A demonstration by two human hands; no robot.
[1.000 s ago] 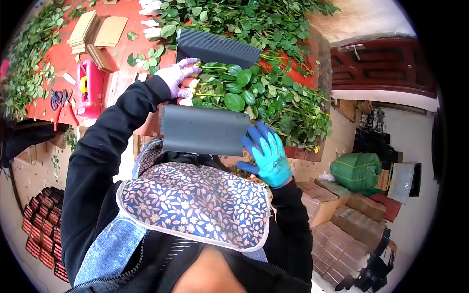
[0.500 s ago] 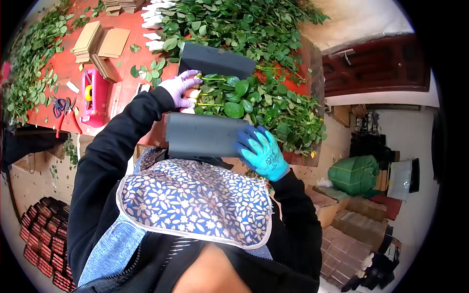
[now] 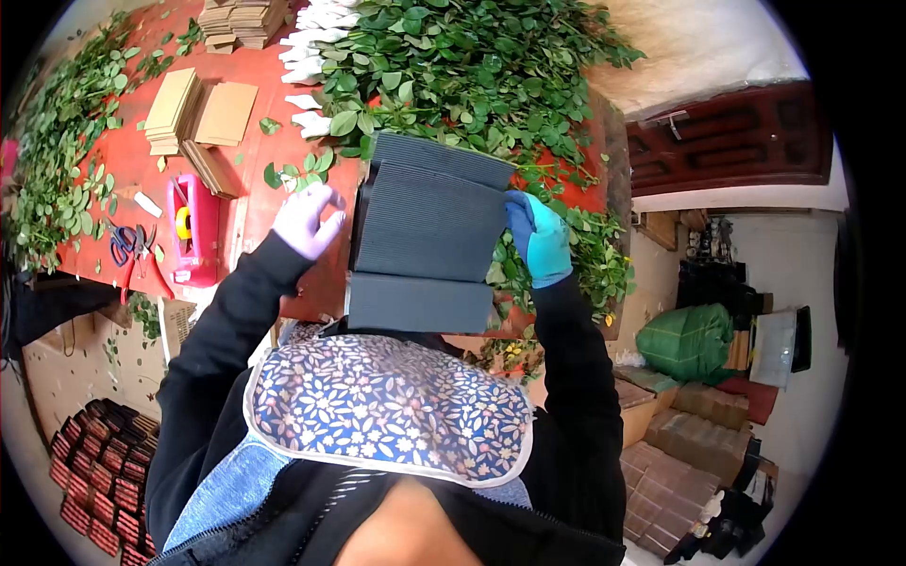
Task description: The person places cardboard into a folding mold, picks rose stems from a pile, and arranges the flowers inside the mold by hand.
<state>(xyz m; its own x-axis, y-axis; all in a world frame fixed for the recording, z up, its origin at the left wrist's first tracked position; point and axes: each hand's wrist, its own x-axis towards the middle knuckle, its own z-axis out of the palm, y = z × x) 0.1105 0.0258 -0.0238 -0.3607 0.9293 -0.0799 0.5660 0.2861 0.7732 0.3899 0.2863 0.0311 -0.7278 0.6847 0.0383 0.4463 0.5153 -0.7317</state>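
Observation:
A dark grey ribbed sheet (image 3: 429,222) with fold lines lies in front of me, its middle panel over the rose stems. Leafy stems (image 3: 604,250) stick out past its right end; the blooms are hidden. My left hand (image 3: 310,222), in a thin lilac glove, is just off the sheet's left edge, thumb and fingers apart and holding nothing. At the right edge of the sheet is my right hand (image 3: 543,241), in a teal and dark blue glove. Its fingers are curled around that edge.
A large pile of green stems (image 3: 481,75) with white-wrapped heads (image 3: 307,71) covers the back of the red table (image 3: 283,94). On the left are cardboard pieces (image 3: 175,108), a pink tape dispenser (image 3: 193,236) and scissors (image 3: 123,245). Boxes (image 3: 675,481) stand on the floor at right.
The sheet's near flap has been folded over the stems, hiding them. My left hand has come away from the flower heads toward me; my right hand has moved up and right.

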